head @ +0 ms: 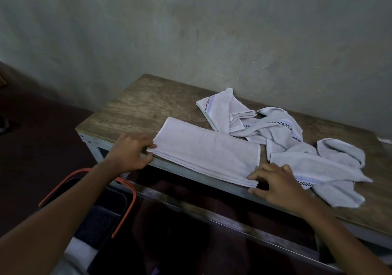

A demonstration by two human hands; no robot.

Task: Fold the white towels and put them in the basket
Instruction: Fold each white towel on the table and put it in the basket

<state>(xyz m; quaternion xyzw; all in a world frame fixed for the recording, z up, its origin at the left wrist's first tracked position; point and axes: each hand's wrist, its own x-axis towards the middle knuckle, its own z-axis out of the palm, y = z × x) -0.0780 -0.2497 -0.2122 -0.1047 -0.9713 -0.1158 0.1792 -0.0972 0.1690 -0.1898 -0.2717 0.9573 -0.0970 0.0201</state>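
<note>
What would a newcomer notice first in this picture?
The long folded towel lies at the table's near edge, with the left hand and right hand pinching its ends. Behind and right of it lie crumpled towels; a dark basket with orange handles stands on the floor, lower left.

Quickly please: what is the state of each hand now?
Left hand: pinches the left end of the folded towel.
Right hand: pinches the same towel's right end.

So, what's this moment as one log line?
left hand, right hand: pinching ends of folded white cloth towel | black orange-handled basket: below, left
</note>
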